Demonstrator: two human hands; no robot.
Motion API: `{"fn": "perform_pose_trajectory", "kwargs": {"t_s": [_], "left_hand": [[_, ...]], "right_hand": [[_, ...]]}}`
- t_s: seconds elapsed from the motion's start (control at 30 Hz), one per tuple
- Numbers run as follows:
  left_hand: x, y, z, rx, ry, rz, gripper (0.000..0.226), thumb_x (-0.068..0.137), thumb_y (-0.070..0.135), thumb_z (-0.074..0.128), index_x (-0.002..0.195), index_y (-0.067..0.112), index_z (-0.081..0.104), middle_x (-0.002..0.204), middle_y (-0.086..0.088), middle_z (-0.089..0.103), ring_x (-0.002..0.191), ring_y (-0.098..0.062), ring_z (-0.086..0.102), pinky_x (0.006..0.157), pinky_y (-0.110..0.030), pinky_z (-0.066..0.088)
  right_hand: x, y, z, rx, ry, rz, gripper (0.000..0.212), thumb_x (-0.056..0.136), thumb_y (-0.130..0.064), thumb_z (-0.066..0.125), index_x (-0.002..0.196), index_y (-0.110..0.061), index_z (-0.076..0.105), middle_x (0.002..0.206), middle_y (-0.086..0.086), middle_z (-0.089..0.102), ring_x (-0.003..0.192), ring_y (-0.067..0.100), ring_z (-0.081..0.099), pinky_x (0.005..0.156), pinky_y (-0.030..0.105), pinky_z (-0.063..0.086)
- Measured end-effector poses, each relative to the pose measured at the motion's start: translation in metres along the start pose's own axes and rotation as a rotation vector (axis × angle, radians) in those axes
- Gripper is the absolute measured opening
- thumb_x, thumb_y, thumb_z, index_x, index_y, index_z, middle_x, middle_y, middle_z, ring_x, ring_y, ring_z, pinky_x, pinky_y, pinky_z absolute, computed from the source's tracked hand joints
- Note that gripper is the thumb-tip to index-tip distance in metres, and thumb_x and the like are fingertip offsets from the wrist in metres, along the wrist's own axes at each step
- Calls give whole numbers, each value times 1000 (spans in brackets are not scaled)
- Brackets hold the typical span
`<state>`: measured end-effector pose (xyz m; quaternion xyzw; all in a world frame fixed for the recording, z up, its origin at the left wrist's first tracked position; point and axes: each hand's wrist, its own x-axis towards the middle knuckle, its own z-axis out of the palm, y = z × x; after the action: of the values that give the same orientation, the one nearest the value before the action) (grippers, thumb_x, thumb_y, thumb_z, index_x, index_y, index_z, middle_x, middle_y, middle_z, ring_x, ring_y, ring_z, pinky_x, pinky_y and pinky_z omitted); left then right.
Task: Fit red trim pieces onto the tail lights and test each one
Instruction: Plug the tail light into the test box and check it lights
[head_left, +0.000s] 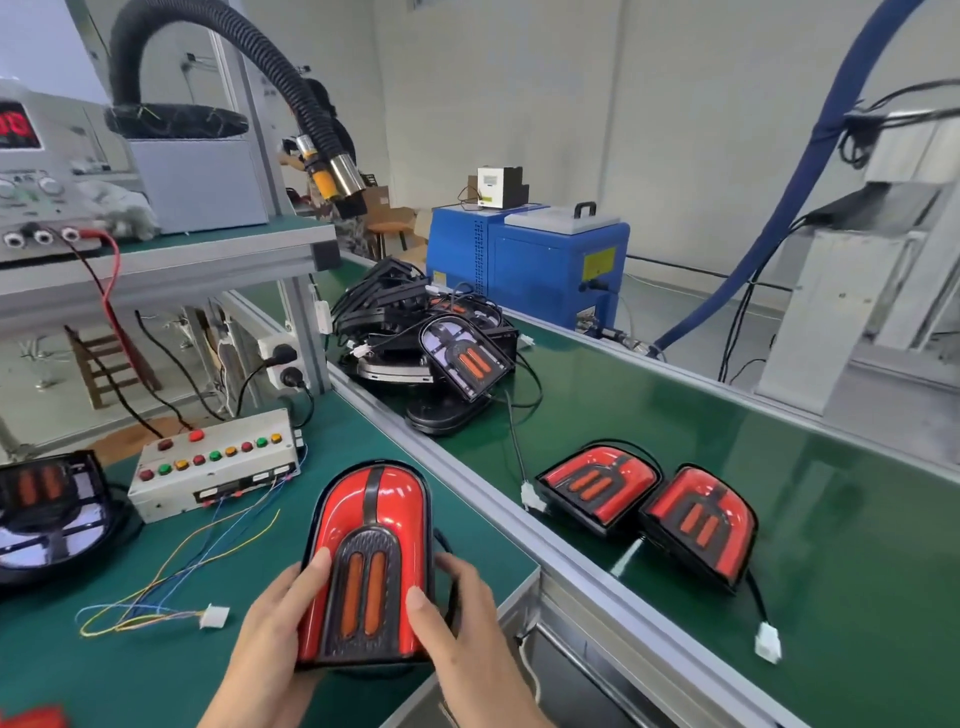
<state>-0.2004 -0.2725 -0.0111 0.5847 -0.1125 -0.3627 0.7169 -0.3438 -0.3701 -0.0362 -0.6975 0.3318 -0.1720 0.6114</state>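
Tail light gripped between both hands.
Left hand and right hand clamp its sides; glossy red trim covers it.

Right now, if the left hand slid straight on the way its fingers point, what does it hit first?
The left hand already grips the tail light, so that blocks it at once. Past it, up and right, probably the conveyor's metal rail; depth is unclear.
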Motion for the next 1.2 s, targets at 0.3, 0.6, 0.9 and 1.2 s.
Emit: {"fn": "perform_pose_trajectory", "kwargs": {"t_s": [0.3, 0.6, 0.9, 1.2], "left_hand": [[1, 8, 29, 134, -165, 63, 53, 71, 35, 77, 110, 0, 68, 104, -24, 75, 95, -41, 74, 88, -48, 57], [-17, 19, 142, 342, -507, 72, 57, 80, 59, 69, 110, 11, 74, 107, -13, 77, 99, -28, 74, 85, -36, 56], [-59, -37, 255, 225, -766, -66, 41, 101, 51, 51, 112, 19, 75, 110, -5, 75, 105, -20, 69, 102, -38, 50], [-59, -86, 312, 373, -687, -314, 68, 95, 74, 34, 131, 23, 63, 131, -2, 67, 132, -21, 52, 122, -49, 28]], "right_hand": [[-18, 4, -38, 255, 25, -40, 41, 93, -56, 63, 128, -34, 59, 122, -18, 72, 114, 2, 67, 103, 27, 51], [-68, 0, -108, 749, 378, -128, 36, 96, -28, 57, 129, -14, 62, 118, 14, 75, 104, 30, 75, 73, 40, 63], [-111, 18, -225, 660, 860, 2, 28, 109, -20, 45, 115, -5, 67, 104, 16, 78, 93, 31, 72, 59, 33, 63], [-113, 59, -276, 498, 970, 270, 31, 110, -22, 44, 104, -6, 69, 91, 16, 77, 92, 32, 72, 69, 41, 57]]}}
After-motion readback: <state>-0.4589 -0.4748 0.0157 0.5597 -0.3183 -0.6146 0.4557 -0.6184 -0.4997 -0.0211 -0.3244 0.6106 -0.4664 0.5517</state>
